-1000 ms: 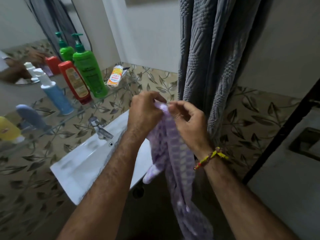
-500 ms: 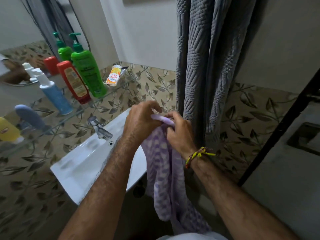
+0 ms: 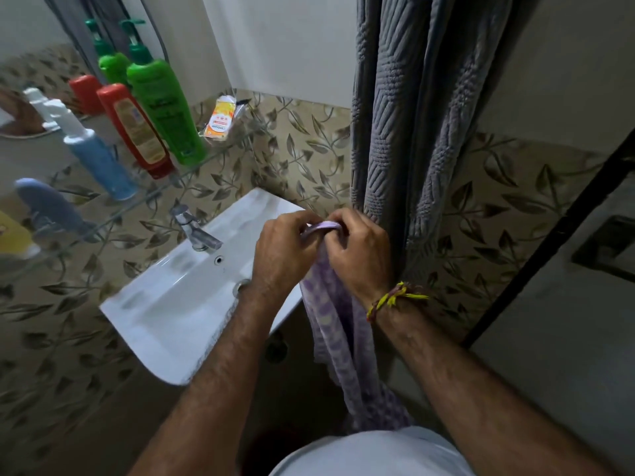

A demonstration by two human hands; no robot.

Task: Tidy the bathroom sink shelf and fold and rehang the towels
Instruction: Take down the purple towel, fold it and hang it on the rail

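Observation:
A thin purple-and-white checked towel point(image 3: 335, 324) hangs down in front of me, bunched at its top edge. My left hand point(image 3: 283, 250) and my right hand point(image 3: 360, 254) both pinch that top edge, close together, just right of the white sink point(image 3: 178, 304). A thick grey textured towel point(image 3: 405, 108) hangs on the wall right behind my hands. On the glass shelf point(image 3: 220, 154) stand a green pump bottle point(image 3: 165, 108), a red bottle point(image 3: 137, 132) and a blue bottle point(image 3: 99, 159), with an orange sachet point(image 3: 220, 120) at its right end.
A chrome tap point(image 3: 194, 230) sits at the sink's back. A mirror point(image 3: 51, 63) above the shelf reflects the bottles. A grey-blue item point(image 3: 48, 207) and a yellow one point(image 3: 12, 235) lie at the shelf's left end. A black door frame point(image 3: 556, 235) slants down on the right.
Both hands have dropped lower with the purple towel's top edge, from chest height to beside the sink rim. They stay close together on it.

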